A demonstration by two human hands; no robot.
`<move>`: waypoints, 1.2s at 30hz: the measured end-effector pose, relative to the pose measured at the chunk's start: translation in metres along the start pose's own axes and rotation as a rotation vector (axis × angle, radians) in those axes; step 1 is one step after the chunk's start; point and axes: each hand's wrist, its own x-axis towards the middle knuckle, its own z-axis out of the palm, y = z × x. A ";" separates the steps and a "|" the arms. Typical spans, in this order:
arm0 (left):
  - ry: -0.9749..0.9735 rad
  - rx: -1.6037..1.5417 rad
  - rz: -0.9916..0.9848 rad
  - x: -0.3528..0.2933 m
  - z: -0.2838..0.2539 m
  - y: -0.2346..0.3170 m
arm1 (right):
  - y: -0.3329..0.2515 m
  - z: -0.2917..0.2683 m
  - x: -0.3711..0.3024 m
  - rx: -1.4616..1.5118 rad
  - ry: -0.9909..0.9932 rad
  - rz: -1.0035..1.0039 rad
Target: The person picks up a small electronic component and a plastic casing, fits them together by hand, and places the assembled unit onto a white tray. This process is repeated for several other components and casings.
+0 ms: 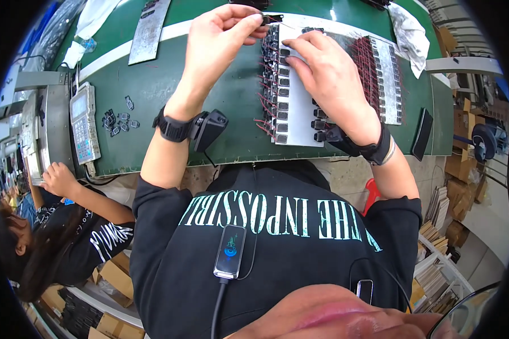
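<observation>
My left hand (223, 37) pinches a small black part (272, 19) between thumb and fingers, above the far end of a white plate (301, 110). Along that plate's left edge runs a row of small black rectangular modules (282, 91) with thin red wires hanging off to the left. More black modules (320, 124) line the right edge, partly covered by my right arm. Over the plate is my right hand (331, 70), its thumb and index finger apart close to the row, with nothing visible between them. Whether its fingertips touch the modules, I cannot tell.
A second plate (389, 85) with red-wired modules lies to the right, beside a black phone (422, 134). Loose black parts (119, 123) and a white keypad device (85, 121) are at left. Farther back are a metal plate (148, 35) and white cloth (408, 37). A co-worker's hand (59, 181) shows at left.
</observation>
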 end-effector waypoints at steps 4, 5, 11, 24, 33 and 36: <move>-0.103 0.166 0.077 0.032 0.002 -0.024 | 0.005 0.007 0.004 -0.011 -0.071 -0.048; -0.141 0.243 0.108 0.036 0.004 -0.026 | 0.006 0.007 0.006 -0.001 -0.075 -0.046; -0.119 0.486 0.264 0.037 0.007 -0.030 | 0.009 0.012 0.008 0.102 -0.150 -0.003; 0.293 0.071 0.215 -0.036 -0.055 -0.013 | 0.002 -0.012 0.021 0.122 -0.256 0.051; 0.521 0.914 0.101 -0.156 -0.134 -0.057 | 0.005 -0.009 0.025 0.057 -0.326 0.155; 0.512 1.162 0.141 -0.163 -0.121 -0.071 | 0.006 -0.008 0.026 0.252 -0.190 0.197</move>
